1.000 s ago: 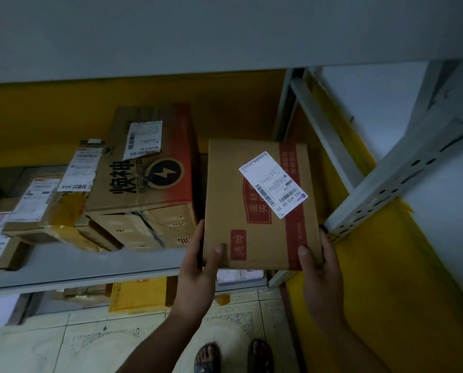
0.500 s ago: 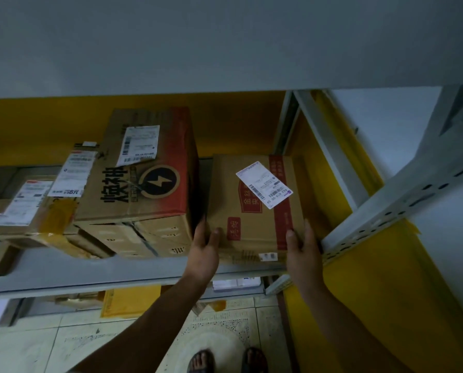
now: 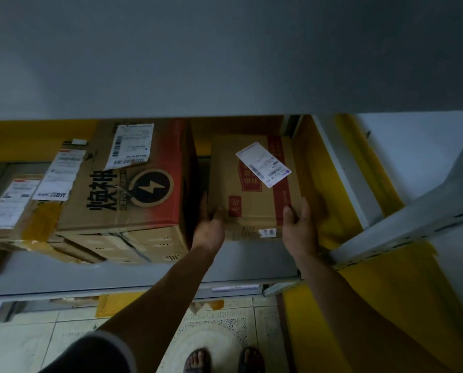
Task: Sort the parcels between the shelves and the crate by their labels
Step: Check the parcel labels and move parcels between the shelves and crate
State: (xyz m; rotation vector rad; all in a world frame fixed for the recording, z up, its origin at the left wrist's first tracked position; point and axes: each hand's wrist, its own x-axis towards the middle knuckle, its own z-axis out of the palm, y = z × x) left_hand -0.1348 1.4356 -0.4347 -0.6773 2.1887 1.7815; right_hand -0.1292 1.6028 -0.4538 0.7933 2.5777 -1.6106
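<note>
Pushed deeper than a moment ago, the parcel (image 3: 225, 170) lies flat on the shelf (image 3: 252, 261) just right of the big box (image 3: 133, 184), label (image 3: 262, 164) up for reading, while left hand (image 3: 209, 230) and right hand (image 3: 299, 227) clasp its near corners, fingers (image 3: 288, 212) curled, likely squaring it

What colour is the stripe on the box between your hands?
Red, on brown cardboard; the head view shows the box best.

Sleeve: dark grey short sleeve (image 3: 95, 354) on the left upper arm.
Forearms: both forearms (image 3: 160, 300) bare to the wrist.
Hands: left hand (image 3: 209, 230) and right hand (image 3: 300, 227) ungloved.
Feet: dark open-toed sandals (image 3: 198, 362), toes showing.
</note>
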